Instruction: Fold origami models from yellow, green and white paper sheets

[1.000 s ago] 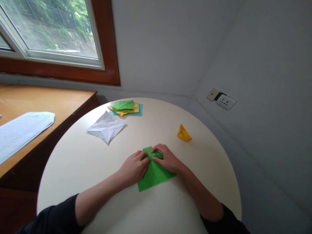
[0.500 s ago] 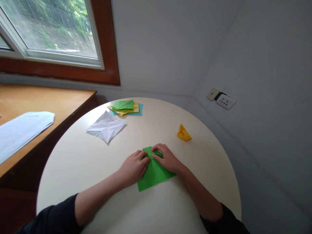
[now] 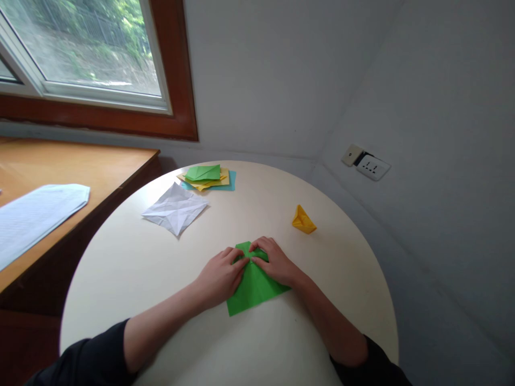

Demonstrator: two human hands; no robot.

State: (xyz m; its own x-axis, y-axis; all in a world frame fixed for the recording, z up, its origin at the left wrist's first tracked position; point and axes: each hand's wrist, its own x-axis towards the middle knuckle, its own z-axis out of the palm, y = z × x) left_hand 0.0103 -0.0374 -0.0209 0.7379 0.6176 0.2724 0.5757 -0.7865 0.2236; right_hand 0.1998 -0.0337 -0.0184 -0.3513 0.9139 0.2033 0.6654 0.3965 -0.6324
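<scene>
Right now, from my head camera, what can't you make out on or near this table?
In the head view:
Green sheet: partly hidden under the left hand and right hand.
Round table: near side cut off by the bottom edge.
Blue sheet: partly covered by stacked papers.
White desk papers: writing too small to read; left edge cuts them off.

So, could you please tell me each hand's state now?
Left hand: curled, touching folded green paper; firm grip can't be told.
Right hand: curled, touching it too; likewise unclear.
</scene>
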